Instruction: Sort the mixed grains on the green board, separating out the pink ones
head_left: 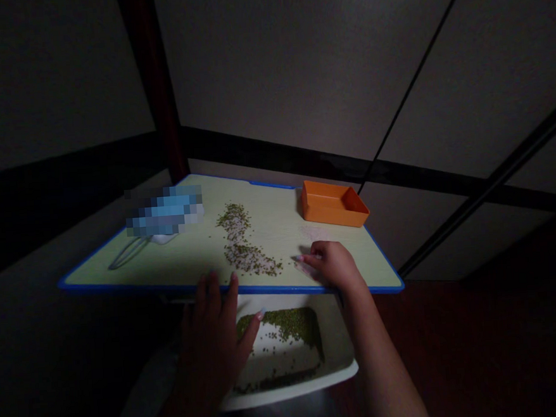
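A scattered pile of small green beans mixed with pale grains [238,243] lies mid-board on a pale yellow board [277,199] with a blue rim. My right hand [332,262] is closed over the board, right of the pile, its fingers curled and fingertips pointing left near a few stray pale grains. What its fingers hold, if anything, cannot be made out. My left hand [217,330] is at the near edge with fingers spread, holding nothing. Below that edge a white tub [335,377] contains many green beans [295,321], partly hidden by the left hand.
An orange open box [336,220] stands at the board's back right, with a faint patch of pale grains in front. On the left lies a pixelated blue-and-white item [166,210] beside a looped grey strap or handle [129,252]. Wall panels rise behind the board.
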Demonstrator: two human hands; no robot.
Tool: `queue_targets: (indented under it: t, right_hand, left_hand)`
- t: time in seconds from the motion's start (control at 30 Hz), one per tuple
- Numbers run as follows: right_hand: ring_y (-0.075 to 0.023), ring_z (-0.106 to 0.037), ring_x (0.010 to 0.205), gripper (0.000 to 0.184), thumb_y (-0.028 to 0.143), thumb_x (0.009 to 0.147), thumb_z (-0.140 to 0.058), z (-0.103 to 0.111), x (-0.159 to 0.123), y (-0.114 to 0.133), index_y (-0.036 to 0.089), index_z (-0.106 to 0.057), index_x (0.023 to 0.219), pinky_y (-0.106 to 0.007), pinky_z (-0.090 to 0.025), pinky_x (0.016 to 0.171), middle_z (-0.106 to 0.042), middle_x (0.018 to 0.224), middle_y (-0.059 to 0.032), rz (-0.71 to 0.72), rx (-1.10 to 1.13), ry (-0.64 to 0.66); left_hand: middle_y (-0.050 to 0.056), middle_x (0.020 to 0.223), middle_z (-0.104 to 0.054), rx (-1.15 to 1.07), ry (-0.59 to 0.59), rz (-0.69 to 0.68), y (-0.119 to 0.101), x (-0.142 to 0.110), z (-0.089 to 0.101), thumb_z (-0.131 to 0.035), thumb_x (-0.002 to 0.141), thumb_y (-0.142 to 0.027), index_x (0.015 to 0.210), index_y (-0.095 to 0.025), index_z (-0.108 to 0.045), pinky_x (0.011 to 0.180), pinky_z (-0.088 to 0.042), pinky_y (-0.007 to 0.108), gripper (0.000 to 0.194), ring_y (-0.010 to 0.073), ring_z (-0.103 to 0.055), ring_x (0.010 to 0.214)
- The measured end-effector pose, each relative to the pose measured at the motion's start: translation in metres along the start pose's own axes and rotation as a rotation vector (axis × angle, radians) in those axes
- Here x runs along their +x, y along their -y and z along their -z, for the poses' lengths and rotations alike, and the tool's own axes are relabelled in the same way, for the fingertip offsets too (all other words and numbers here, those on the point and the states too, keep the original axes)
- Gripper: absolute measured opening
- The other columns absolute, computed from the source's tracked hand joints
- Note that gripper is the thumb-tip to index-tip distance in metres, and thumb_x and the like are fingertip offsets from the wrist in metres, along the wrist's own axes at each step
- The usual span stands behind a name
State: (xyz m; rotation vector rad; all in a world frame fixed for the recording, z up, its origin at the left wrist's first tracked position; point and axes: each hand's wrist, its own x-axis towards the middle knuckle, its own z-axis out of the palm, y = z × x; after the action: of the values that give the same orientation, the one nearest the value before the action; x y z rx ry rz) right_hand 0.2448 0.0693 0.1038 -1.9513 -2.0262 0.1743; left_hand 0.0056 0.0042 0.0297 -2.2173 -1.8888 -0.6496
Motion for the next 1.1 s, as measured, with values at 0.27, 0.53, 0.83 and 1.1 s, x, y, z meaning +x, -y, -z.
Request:
queue_targets:
  t: [0.27,0.53,0.83,1.1]
  right_hand:
    - [-0.0135,-0.053,0.060,0.033,0.049,0.083,-0.056,0.0027,0.0010,-0.0011,0.020,-0.067,0.074,-0.025,-0.024,0.051,-0.067,0.070,-0.0049,-0.137,-0.108,0.003]
    - [-0.0137,-0.055,0.064,0.030,0.047,0.082,-0.058,0.0015,0.0007,0.0028,0.019,-0.066,0.074,-0.024,-0.026,0.053,-0.068,0.071,-0.0041,-0.017,-0.047,0.014]
    - [-0.0155,-0.057,0.067,0.031,0.048,0.083,-0.056,0.0001,0.0012,0.0070,0.020,-0.066,0.075,-0.024,-0.025,0.053,-0.069,0.074,-0.0057,-0.036,-0.105,-0.006]
    - [-0.0166,-0.059,0.070,0.033,0.050,0.084,-0.053,-0.0007,0.0072,0.0035,0.021,-0.067,0.077,-0.025,-0.024,0.052,-0.071,0.079,-0.0074,-0.170,-0.178,-0.012]
  left_hand:
    - [0.024,0.145,-0.035,-0.003,0.001,-0.002,0.0004,-0.0002,0.0026,-0.040,0.083,-0.051,0.137,-0.014,-0.039,0.101,-0.035,0.056,0.066,0.0379,-0.025,0.139]
    - [0.024,0.146,-0.033,0.005,-0.010,0.001,-0.0004,-0.0007,0.0016,-0.041,0.083,-0.051,0.137,-0.014,-0.039,0.100,-0.035,0.056,0.065,0.0384,-0.025,0.139]
    - [0.024,0.146,-0.034,0.017,-0.007,-0.002,0.0000,-0.0004,0.0017,-0.040,0.084,-0.051,0.138,-0.015,-0.039,0.100,-0.035,0.055,0.065,0.0378,-0.026,0.139]
    - [0.025,0.145,-0.035,0.028,-0.007,-0.006,0.0007,0.0001,0.0013,-0.041,0.084,-0.049,0.137,-0.014,-0.041,0.099,-0.036,0.055,0.064,0.0388,-0.027,0.138]
